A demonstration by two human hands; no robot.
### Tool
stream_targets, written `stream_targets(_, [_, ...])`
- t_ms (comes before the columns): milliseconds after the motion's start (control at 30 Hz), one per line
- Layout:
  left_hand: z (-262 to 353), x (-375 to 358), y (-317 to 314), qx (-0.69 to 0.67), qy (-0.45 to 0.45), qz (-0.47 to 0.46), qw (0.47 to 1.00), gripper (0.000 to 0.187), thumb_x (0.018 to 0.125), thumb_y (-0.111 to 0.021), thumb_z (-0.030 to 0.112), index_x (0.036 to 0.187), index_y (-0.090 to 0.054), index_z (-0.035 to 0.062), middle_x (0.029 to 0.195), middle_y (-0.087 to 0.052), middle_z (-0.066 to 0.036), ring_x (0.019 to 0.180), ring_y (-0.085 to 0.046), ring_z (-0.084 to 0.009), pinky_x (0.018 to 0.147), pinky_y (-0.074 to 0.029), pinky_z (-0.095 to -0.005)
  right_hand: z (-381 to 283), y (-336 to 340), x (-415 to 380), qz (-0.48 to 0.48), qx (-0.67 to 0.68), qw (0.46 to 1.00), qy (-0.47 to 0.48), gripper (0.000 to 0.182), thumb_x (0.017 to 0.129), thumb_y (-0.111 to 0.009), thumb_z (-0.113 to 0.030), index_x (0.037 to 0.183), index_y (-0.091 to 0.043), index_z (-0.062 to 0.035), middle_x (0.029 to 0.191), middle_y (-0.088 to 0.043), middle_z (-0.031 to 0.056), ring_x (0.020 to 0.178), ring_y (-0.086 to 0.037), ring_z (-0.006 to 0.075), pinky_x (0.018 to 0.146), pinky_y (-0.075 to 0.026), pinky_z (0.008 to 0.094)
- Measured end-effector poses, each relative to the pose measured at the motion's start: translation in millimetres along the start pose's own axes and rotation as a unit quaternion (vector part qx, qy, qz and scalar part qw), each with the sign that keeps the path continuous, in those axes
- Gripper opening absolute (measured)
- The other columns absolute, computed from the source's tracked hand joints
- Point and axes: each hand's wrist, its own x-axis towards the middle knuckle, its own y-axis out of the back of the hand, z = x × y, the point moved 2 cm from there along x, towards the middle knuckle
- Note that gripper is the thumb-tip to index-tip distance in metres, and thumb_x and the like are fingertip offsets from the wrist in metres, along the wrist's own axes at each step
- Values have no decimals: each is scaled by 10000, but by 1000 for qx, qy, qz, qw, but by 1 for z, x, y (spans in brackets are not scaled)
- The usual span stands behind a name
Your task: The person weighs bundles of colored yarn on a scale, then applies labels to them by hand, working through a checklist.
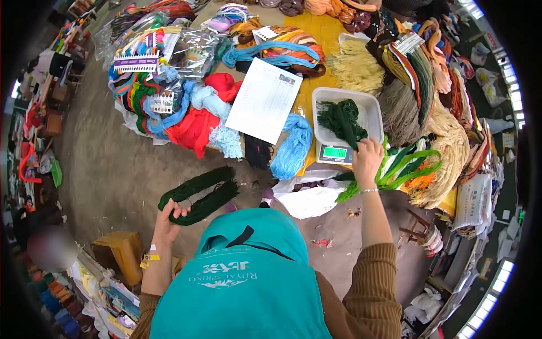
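At two o'clock, right fingers [362, 147] are pinching green yarn [343, 120] on a scale [335, 153]; at eight, left fingers [177, 211] are clasping a skein [197, 183]. Apparent weighing is likely needing a clean release.

Apron [254, 311]: teal
Apron print [227, 273]: white, "ROYAL SPRING" with a peaked emblem
Strap [241, 235]: black
Sleeves [370, 277]: brown, ribbed
Bracelet [370, 190]: thin, pale, right
Wrist tag [150, 257]: yellow and white, left

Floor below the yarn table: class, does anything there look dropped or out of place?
Yes: red scraps and brownish scraps lie loose on the floor, apart from the yarn heaped on the table, so they were probably dropped.
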Motion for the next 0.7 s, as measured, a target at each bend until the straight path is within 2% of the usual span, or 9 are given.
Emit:
stream_targets(167, [-5, 4, -4, -12, 9, -5, 1000, 254, 970, -589, 275, 789, -589, 98, 584, -479, -6, 678, -567, -177, 930, -464, -416, -8, -1, -36, -44, -2, 998, -39, 296, 757, -661, -145, 1048, -681, -92, 1335, -531, 99, 1303, -429, 323, 1072, -307, 498])
stream_targets(233, [-3, 6, -1, -15, 6, -17, 1000, 260, 972, -585, 288, 798, -600, 95, 577, -472, -3, 670, -559, -173, 932, -463, -413, -9, 1, -42, -25, 10, 998, -60, 318, 763, -661, -131, 1078, -673, -86, 1336, -531, 108, 1304, -429, 327, 1065, -318, 493])
stream_targets(300, [-1, 6, 0, -48, 20, -47, 998, 312, 996, -524, 348, 944, -653, 69, 550, -439, 7, 621, -518, -157, 906, -471, -390, -8, 5, -45, -6, 22, 997, -79, 341, 768, -662, -117, 1107, -665, -79, 1336, -531, 117, 1304, -430, 331, 1059, -328, 487])
stream_targets(333, [0, 5, 0, -48, 22, -47, 998, 312, 996, -524, 348, 944, -653, 69, 550, -439, 7, 621, -518, -157, 906, -471, -390, -7, 8, -46, 7, 32, 996, -85, 347, 772, -658, -102, 1118, -659, -72, 1328, -534, 123, 1302, -432, 336, 1051, -340, 479])
stream_targets(400, [10, 0, -13, -32, 18, -96, 995, 430, 1014, -452, 405, 1140, -645, 42, 520, -392, 27, 563, -462, -131, 878, -477, -364, -4, 15, -49, 21, 46, 994, -100, 333, 784, -643, -76, 1117, -652, -59, 1302, -544, 128, 1286, -446, 348, 1036, -365, 465])
stream_targets(433, [9, 0, -8, -25, 16, -92, 995, 549, 1011, -423, 455, 1331, -538, 25, 493, -350, 41, 499, -406, -110, 852, -484, -346, -3, 19, -50, 27, 49, 993, -102, 324, 787, -643, -74, 1111, -652, -56, 1298, -545, 129, 1282, -447, 351, 1039, -363, 468])
stream_targets(567, [18, -9, -27, -54, 22, -127, 990, 651, 994, -436, 494, 1446, -397, 26, 463, -321, 47, 435, -360, -94, 847, -499, -356, 2, 25, -54, 35, 51, 993, -104, 297, 798, -657, -71, 1093, -648, -39, 1303, -540, 140, 1271, -448, 361, 1055, -359, 472])
stream_targets(633, [20, -12, -34, -60, 20, -193, 979, 618, 1001, -432, 465, 1426, -422, 16, 525, -432, 9, 508, -458, -126, 843, -507, -367, 2, 26, -53, 26, 49, 993, -100, 293, 799, -661, -71, 1089, -647, -35, 1310, -537, 142, 1274, -446, 363, 1059, -360, 464])
stream_targets(700, [16, -15, -36, -41, 15, -169, 985, 596, 1005, -434, 440, 1415, -430, 8, 614, -506, -29, 592, -519, -162, 854, -510, -379, 3, 26, -52, 17, 37, 995, -87, 292, 795, -665, -69, 1085, -647, -33, 1316, -534, 143, 1278, -443, 365, 1061, -361, 463])
